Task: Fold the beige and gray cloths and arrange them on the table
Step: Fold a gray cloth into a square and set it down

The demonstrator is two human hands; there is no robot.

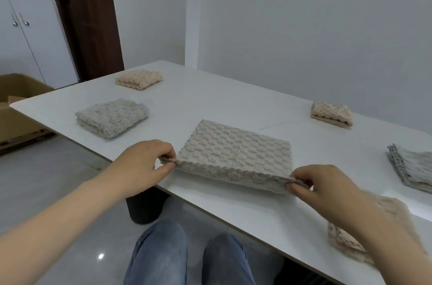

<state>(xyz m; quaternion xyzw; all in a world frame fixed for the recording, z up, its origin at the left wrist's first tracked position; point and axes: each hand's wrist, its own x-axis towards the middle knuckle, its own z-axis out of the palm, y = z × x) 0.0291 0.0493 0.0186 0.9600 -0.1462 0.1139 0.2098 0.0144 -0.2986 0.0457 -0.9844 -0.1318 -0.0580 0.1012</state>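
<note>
- White table [210,102] is stretching from its near edge toward a pale wall. A person is sitting at it, with knees [161,249] in jeans showing below.
- Nearest, on the right, a loose beige cloth [343,238] is lying by the table's edge, partly hidden under the right forearm.
- Left hand [149,161] is pinching the near left corner of the held cloth [236,151] between thumb and fingers. Right hand [320,186] is pinching the near right corner in the same way.
- Held cloth, pale gray, is lying at the middle front of the table. Its far part is resting flat, while its near edge is lifted off the top and sagging a little between the hands.
- By its look it is light, soft and limp, and its bumpy plush weave should grip rather than slip. The corners are looking like the best hold, since an edge taken midway would probably droop.
- Farther right, a gray pile [411,168] is lying at the frame's edge with its layers showing.
- To the left, well apart, a folded gray square [112,117] is sitting.
- Beyond, a right beige square [332,113] is sitting folded on the wall side, and a left beige square [139,79] near the far left corner.
- Past the table, a box [16,107] is standing on the floor, with a white cabinet [28,34] and a dark door [88,16] behind.
</note>
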